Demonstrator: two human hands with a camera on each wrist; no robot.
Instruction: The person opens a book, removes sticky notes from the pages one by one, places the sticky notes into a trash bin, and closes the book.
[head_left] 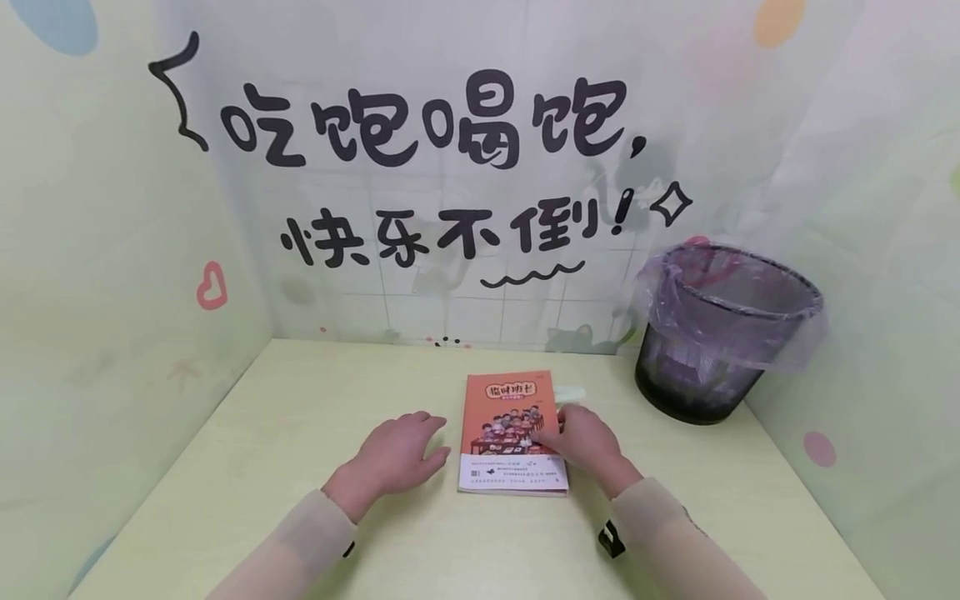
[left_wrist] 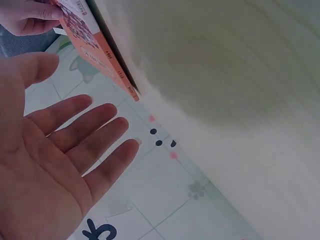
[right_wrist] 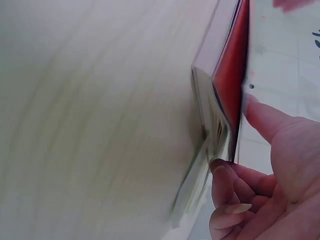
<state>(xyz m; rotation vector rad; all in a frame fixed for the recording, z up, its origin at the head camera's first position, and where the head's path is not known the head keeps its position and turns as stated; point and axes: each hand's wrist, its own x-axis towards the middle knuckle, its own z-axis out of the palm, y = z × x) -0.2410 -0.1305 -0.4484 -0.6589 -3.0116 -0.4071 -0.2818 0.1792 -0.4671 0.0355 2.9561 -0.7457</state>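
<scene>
Orange book point(head_left: 504, 400) lies on table point(head_left: 420, 550) btwn L hand point(head_left: 393, 454) and R hand point(head_left: 590, 442). L: just off book's edge, fingers apart & relaxed, holding nothing. R: thumb on front cover point(head_left: 483, 402), fingers curled under it, pinching it at R edge. Both forearms point(head_left: 285, 542) reach fwd, angled in.

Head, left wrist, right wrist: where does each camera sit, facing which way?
Head: on the head, facing forward and down at the book; left hand, right hand, sleeves show.
Left wrist: on that wrist, facing the left hand and wall; right hand shows.
Right wrist: on that wrist, facing the book's edge; right hand shows.
Head and left wrist share both hands; all share the book.
</scene>
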